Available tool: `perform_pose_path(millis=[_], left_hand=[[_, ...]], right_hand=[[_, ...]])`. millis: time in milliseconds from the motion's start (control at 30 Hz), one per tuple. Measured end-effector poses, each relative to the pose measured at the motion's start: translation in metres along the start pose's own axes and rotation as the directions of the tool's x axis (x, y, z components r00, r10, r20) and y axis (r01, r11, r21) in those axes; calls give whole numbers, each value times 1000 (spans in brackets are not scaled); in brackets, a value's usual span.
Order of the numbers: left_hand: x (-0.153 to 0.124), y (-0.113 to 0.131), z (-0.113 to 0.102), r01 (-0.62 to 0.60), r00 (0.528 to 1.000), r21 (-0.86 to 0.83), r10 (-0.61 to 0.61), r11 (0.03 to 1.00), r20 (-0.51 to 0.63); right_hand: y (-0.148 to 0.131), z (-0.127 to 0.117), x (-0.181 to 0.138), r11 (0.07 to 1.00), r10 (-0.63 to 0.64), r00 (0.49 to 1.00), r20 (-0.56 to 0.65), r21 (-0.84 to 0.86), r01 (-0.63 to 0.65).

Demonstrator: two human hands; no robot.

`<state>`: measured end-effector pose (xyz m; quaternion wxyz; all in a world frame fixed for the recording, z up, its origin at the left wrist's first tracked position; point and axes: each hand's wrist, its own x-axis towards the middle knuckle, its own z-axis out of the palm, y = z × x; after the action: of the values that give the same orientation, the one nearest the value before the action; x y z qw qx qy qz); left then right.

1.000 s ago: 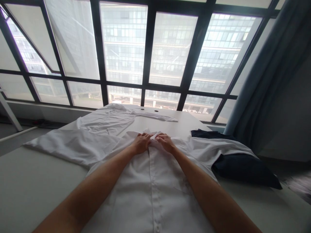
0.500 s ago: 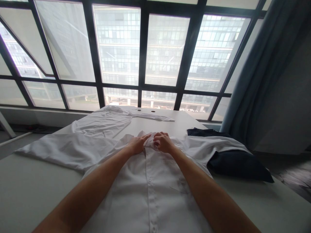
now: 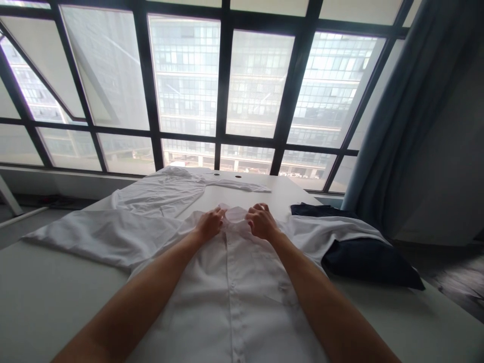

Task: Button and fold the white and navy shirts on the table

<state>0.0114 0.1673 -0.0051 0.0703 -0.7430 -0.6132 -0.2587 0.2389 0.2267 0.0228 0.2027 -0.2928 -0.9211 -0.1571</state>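
A white button-up shirt lies front side up before me, its collar pointing away and its sleeves spread to both sides. My left hand pinches the left side of the collar. On the collar's right side, my right hand has its fingers curled over the fabric. Between the two hands the collar opening shows. The buttoned placket runs down the middle toward me. My forearms cover parts of the shirt's sides.
Another white garment lies crumpled at the back left of the white table. Dark folded cloth sits at the right, partly under the shirt's sleeve. Large windows stand behind the table, with a grey-blue curtain at the right.
My hands have moved apart along the collar, the left one to the left and the right one to the right. The collar opening between them now shows more clearly.
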Motion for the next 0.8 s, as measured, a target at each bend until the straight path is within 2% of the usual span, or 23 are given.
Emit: perform_pose_path(millis=[167,233,300,400,500,633,733,800], left_hand=[[-3,-1,-9,22,994,63,-15,998,-110],[-3,2,-7,50,992,35,-45,998,-119],[-2,7,-4,144,984,-23,-146,989,-105],[1,16,0,316,947,-96,-320,944,-31],[1,24,-3,387,922,-106,-386,916,33],[-2,34,-9,413,908,-58,-406,909,103],[-7,40,-11,344,938,7,-344,939,47],[-10,44,-9,274,962,36,-274,961,2]], right_hand=[[6,6,-1,988,148,987,-55,-39,-150],[2,5,1,986,161,986,-38,-28,-162],[-1,2,2,991,132,991,0,7,-132],[-3,-2,2,995,78,997,16,60,-79],[-2,-4,0,993,98,995,16,71,-99],[-4,-8,0,981,157,978,141,95,-171],[-10,-9,0,955,251,928,275,87,-284],[-13,-8,1,946,278,905,323,72,-316]])
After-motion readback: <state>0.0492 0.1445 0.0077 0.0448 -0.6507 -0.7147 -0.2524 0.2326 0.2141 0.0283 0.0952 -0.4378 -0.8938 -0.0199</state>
